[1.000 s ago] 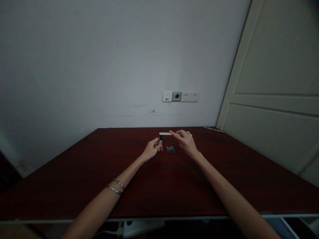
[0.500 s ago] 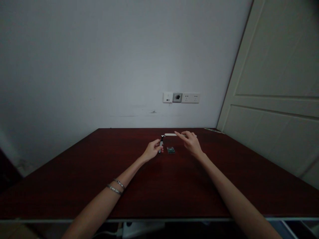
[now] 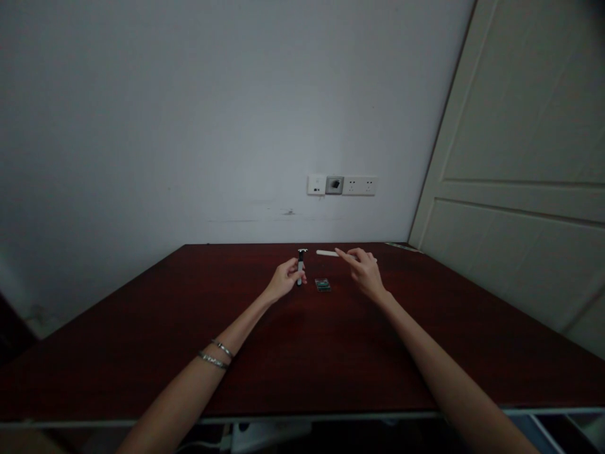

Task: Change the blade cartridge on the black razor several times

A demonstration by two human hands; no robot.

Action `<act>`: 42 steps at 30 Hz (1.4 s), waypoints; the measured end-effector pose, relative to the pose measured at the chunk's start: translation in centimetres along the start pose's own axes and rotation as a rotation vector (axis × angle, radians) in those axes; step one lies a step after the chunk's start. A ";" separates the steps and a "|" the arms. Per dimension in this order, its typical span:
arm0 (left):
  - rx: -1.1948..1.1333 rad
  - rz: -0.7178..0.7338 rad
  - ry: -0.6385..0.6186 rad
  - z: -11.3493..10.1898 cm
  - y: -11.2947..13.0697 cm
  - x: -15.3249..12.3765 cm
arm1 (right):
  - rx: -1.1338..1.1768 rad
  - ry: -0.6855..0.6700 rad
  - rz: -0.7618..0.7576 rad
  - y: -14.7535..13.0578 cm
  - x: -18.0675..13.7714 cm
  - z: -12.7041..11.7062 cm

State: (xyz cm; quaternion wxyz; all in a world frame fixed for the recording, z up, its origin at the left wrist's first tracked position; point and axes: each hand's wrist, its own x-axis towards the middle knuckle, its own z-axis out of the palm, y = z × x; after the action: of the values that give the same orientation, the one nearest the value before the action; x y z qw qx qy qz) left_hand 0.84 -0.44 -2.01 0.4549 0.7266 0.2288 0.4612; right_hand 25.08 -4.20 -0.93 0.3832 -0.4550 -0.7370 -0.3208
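Left hand [image 3: 285, 282] clasped round razor-like tool [image 3: 300, 268], tool upright, right hand [image 3: 365, 272] pinching end of white strip [image 3: 326, 253], strip just right of tool's head, small green packet [image 3: 323, 285] on dark red table [image 3: 302, 353] between hands.

The person's body shows as two forearms and two hands only.

The left forearm [image 3: 203, 372] is bare along its whole visible length, slim and tapering toward the wrist. It carries two bracelets [image 3: 218, 354], both thin and silver-toned. They sit side by side with a narrow gap between them, partway up the forearm rather than at the wrist. The one nearer the elbow looks textured or linked and the other looks plain; finer detail is too small to tell.

The left hand [image 3: 283, 282] is ungloved. The right forearm [image 3: 425, 359] is bare along its whole visible length, and the right hand [image 3: 366, 275] is ungloved. Dim light hides nail detail on both hands.
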 end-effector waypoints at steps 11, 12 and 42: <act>-0.094 -0.140 -0.044 0.8 1.0 -0.6 | -0.037 0.012 -0.024 -0.4 -0.1 0.7; -0.099 -0.145 -0.031 0.8 1.0 -0.6 | -0.036 0.022 -0.017 -0.2 -0.2 0.7; -0.036 -0.116 -0.041 0.9 0.4 -0.6 | 0.113 0.014 0.025 -2.2 0.5 0.3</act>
State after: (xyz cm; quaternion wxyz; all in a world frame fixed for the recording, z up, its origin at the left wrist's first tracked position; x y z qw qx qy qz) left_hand 1.36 -1.48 -2.12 0.4987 0.7131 0.2527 0.4231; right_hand 22.84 -4.56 -0.92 0.4173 -0.4397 -0.7454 -0.2772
